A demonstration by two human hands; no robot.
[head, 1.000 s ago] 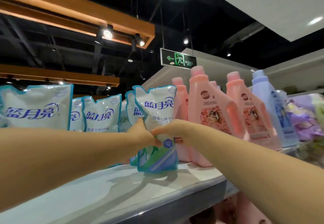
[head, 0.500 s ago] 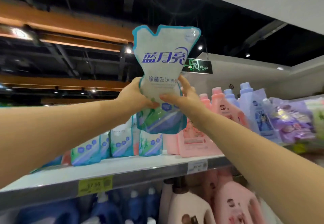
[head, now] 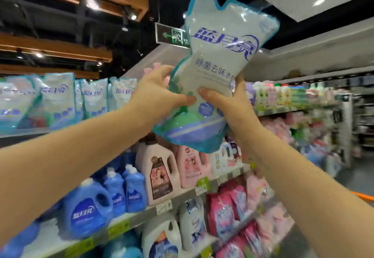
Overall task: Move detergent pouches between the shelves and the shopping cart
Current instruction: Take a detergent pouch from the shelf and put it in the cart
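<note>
A white detergent pouch (head: 220, 61) with a blue edge and blue lettering is held up in the air, upright and tilted slightly right. My left hand (head: 155, 96) grips its lower left side and my right hand (head: 228, 104) grips its lower right side, thumbs on the front. Several more of the same pouches (head: 58, 98) stand in a row on the top shelf (head: 26, 132) at the left. An orange bar (head: 364, 197), perhaps the cart's handle, shows at the right edge; the cart itself is out of view.
Blue detergent jugs (head: 89, 209) and pink bottles (head: 157, 172) fill the middle shelf below the pouch. Red and pink refill bags (head: 226, 209) lie lower right. More stocked shelves (head: 293, 100) run off to the right, with an aisle floor beyond.
Both hands lifted the pouch off the top shelf and carried it up and toward me, away from the row. The view swung down and right, showing lower shelves.
</note>
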